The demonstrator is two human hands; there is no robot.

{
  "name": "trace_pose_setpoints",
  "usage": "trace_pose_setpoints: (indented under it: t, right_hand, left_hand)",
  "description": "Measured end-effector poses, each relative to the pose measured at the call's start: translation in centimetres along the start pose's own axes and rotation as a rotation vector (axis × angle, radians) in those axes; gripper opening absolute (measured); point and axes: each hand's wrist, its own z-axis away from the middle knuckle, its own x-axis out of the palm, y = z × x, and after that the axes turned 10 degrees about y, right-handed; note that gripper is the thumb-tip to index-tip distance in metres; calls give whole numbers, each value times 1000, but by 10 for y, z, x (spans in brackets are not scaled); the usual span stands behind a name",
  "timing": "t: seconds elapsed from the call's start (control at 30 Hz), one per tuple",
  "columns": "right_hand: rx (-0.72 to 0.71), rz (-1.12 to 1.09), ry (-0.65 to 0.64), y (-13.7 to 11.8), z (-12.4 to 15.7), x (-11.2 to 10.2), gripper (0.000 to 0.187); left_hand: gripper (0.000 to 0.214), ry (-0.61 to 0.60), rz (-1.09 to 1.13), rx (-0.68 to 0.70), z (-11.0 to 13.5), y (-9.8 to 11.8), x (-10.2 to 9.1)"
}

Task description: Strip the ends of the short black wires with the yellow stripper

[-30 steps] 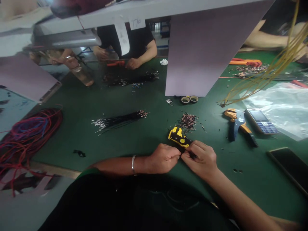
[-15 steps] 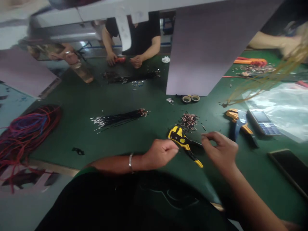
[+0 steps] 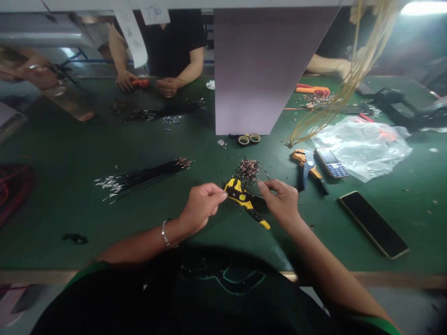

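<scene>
My left hand (image 3: 204, 204) is closed in a pinch left of the yellow and black wire stripper (image 3: 240, 195); whatever its fingertips hold is too small to make out. On the other side, my right hand (image 3: 281, 197) also pinches, thumb against fingers, by the tool's dark handle, and its contents cannot be made out either. The stripper lies on the green table between both hands. Just beyond it is a pile of small copper-coloured pieces (image 3: 249, 169). To the left lies a bundle of black wires (image 3: 146, 176), with silvery ends at left and coppery ends at right.
A blue and orange wire stripper (image 3: 307, 166), a keypad phone (image 3: 331, 163) and a dark smartphone (image 3: 373, 224) lie at right, near a clear plastic bag (image 3: 366, 146). Two tape rolls (image 3: 249, 139) sit below an upright panel (image 3: 261, 70). Co-workers' hands (image 3: 167, 86) work across the table.
My view has swung to the right, so the table things sit further left. My left hand has turned from a fist-like shape to a raised pinch; my right hand still pinches.
</scene>
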Motion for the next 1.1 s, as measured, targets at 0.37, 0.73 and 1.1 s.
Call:
trace_pose_setpoints:
  t: [0.37,0.73,1.1]
  right_hand:
    - [-92,32,-168,1,3,-1,25]
    - [-284,406,-421,6,26,-5,39]
    - [429,-323,-485,-1,11,-9,34]
  left_hand:
    - [18,-13,62,-63,-5,1,0]
    - [13,-30,122,-29,-15,-4,-9]
    - [14,-6,144,47,-11,9,-11]
